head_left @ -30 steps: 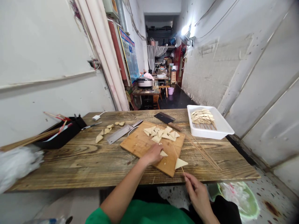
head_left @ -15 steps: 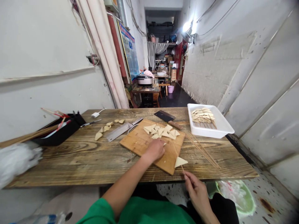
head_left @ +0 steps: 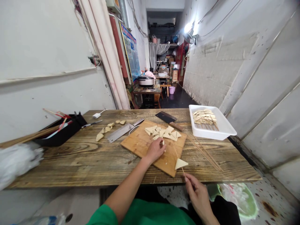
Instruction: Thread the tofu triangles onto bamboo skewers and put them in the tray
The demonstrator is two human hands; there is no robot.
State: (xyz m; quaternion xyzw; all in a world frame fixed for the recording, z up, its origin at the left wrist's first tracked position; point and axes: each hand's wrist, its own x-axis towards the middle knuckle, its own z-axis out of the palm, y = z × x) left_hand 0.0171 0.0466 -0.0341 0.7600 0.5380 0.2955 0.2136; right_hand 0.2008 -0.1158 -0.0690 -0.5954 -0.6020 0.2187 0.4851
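L hand (head_left: 155, 150) on cutting board (head_left: 137, 144), fingers pinching 1 tofu piece (head_left: 163, 142) just beside pile (head_left: 162, 132). R hand (head_left: 198, 193) pinches skewer (head_left: 183, 171) w/ 1 triangle (head_left: 180, 163) at board's near edge.

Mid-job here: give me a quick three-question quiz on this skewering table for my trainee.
1. Pick one: the right hand holds A) a spoon, B) a skewer with one triangle on it, C) a cup.
2. True or false: the tray holds skewered pieces.
3. Fill in: the left hand is over the ___.
Key: 1 B; 2 true; 3 board.
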